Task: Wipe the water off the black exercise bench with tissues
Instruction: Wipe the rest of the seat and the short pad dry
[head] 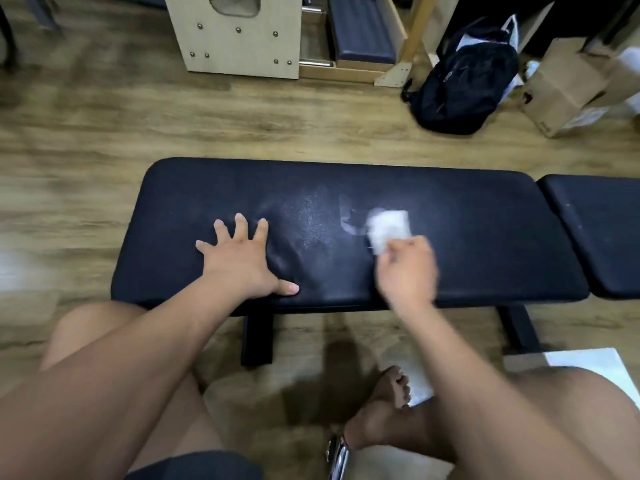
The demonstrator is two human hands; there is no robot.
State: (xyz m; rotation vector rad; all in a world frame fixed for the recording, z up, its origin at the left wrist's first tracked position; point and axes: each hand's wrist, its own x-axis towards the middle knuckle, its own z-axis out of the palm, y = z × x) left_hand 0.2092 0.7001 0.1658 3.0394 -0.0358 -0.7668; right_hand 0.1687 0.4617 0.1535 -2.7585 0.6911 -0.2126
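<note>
Indoors, a seated person leans over a black exercise bench [467, 237], the worktop for this job. The right hand [407, 268] is motion-blurred, its fingers curled around the near edge of a white tissue [388, 228] pressed to the middle of the pad. The left hand [239, 261] lies flat toward the worktop's left end, fingers splayed wide and holding nothing.

A water streak [347, 216] glistens just left of the tissue, and a fine misty sheen [311, 220] spreads further left, toward the bracing hand.

The pad is smooth, slightly grained vinyl with rounded corners and soft dimples, so it sheds water rather than soaking it up. The thin, crumpled sheet may therefore push the streak around, saturate quickly and tear or leave lint. A stroke toward the near edge could send drips onto the wood-look floor [104, 116] beside a bare foot [391, 393]. The left palm sits close to the damp patch and might skid or leave prints.

Beyond the bench's far side are a soft dark backpack [464, 81] and a creased cardboard box [561, 88]. A second black pad [602, 230] adjoins the right end. A white sheet [419, 379] lies on the floor below the near edge; whether it is spare tissue cannot be told.
</note>
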